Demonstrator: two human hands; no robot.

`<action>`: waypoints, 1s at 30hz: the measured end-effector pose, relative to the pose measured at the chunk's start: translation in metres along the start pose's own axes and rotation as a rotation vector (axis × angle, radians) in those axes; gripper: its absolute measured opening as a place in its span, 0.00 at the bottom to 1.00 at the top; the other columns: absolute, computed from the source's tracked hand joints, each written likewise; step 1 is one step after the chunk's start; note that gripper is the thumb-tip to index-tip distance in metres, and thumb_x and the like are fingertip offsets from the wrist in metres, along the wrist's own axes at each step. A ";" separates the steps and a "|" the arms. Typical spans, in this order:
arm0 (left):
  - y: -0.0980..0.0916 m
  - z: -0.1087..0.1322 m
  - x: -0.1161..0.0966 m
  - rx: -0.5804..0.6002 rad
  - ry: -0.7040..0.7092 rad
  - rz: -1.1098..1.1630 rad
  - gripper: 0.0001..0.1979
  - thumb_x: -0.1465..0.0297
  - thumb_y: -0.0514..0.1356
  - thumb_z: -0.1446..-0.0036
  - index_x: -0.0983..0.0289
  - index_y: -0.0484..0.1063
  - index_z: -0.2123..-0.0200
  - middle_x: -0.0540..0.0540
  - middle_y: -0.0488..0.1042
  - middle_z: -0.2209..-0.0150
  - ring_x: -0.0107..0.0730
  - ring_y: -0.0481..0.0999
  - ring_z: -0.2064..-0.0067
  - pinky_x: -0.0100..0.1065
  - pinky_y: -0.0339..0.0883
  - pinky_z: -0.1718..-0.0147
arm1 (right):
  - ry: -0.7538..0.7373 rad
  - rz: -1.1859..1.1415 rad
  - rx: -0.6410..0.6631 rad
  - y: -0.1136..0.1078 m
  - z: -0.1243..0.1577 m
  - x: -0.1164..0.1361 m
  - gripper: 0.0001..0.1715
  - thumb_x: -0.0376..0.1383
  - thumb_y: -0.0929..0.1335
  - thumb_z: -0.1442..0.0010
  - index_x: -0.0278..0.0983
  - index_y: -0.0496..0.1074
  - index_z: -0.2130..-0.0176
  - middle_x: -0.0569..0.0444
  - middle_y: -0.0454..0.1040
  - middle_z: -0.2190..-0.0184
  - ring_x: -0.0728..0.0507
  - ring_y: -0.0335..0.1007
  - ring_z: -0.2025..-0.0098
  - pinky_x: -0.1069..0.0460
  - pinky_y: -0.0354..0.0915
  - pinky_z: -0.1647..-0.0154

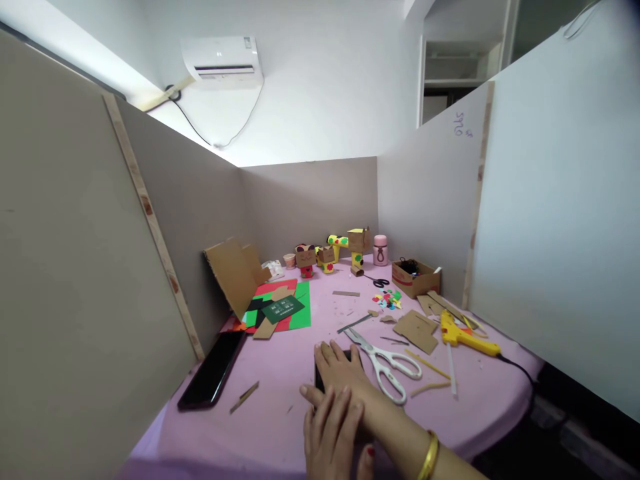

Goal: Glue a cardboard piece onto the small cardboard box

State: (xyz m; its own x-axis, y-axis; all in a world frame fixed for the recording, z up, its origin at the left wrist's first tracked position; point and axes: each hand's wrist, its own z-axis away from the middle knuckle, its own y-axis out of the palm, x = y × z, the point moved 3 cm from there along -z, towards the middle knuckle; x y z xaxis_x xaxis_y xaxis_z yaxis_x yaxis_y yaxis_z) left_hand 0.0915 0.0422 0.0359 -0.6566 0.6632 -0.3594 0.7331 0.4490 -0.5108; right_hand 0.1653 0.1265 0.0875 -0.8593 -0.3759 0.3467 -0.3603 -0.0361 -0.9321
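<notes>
My right hand (340,370), with a gold bangle (429,457) on the wrist, lies palm down over a small black object (319,375) on the pink table (270,427). Only the object's left and top edges show. My left hand (331,433) rests just in front of it, fingers spread and touching the right wrist, holding nothing. White-handled scissors (390,367) lie right beside my right hand.
A black phone (213,370) lies at the left. Behind it are coloured paper sheets (283,308) and cardboard pieces (233,273). A yellow glue gun (467,337), cardboard scraps (417,328) and a small box (415,277) lie on the right. Cardboard figures (327,257) stand at the back. Partition walls surround the table.
</notes>
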 end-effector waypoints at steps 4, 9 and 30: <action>0.001 0.003 0.004 -0.038 0.139 -0.014 0.12 0.64 0.57 0.42 0.50 0.73 0.56 0.59 0.77 0.51 0.47 0.72 0.47 0.46 0.57 0.47 | -0.008 0.003 -0.015 0.000 0.001 -0.001 0.42 0.54 0.60 0.39 0.37 0.47 0.35 0.42 0.48 0.34 0.32 0.37 0.33 0.29 0.35 0.38; 0.003 0.004 -0.003 -0.080 0.159 -0.041 0.16 0.62 0.53 0.40 0.51 0.68 0.49 0.61 0.77 0.52 0.46 0.72 0.48 0.46 0.58 0.49 | -0.003 -0.002 -0.006 0.000 0.002 0.000 0.42 0.54 0.60 0.39 0.36 0.47 0.36 0.41 0.49 0.34 0.32 0.37 0.33 0.29 0.36 0.38; 0.004 -0.020 0.051 0.212 -0.614 0.858 0.66 0.43 0.63 0.64 0.57 0.18 0.37 0.68 0.29 0.32 0.54 0.37 0.32 0.53 0.48 0.40 | -0.026 -0.075 -0.052 -0.011 0.014 0.008 0.44 0.53 0.54 0.39 0.25 0.48 0.36 0.37 0.48 0.35 0.30 0.38 0.33 0.27 0.34 0.39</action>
State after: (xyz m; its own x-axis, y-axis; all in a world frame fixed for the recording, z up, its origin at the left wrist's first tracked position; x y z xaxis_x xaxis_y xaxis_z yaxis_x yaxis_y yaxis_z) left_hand 0.0647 0.0896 0.0308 0.0427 0.2667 -0.9628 0.9844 -0.1757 -0.0050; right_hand 0.1672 0.1108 0.0994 -0.8196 -0.3978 0.4123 -0.4425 -0.0175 -0.8966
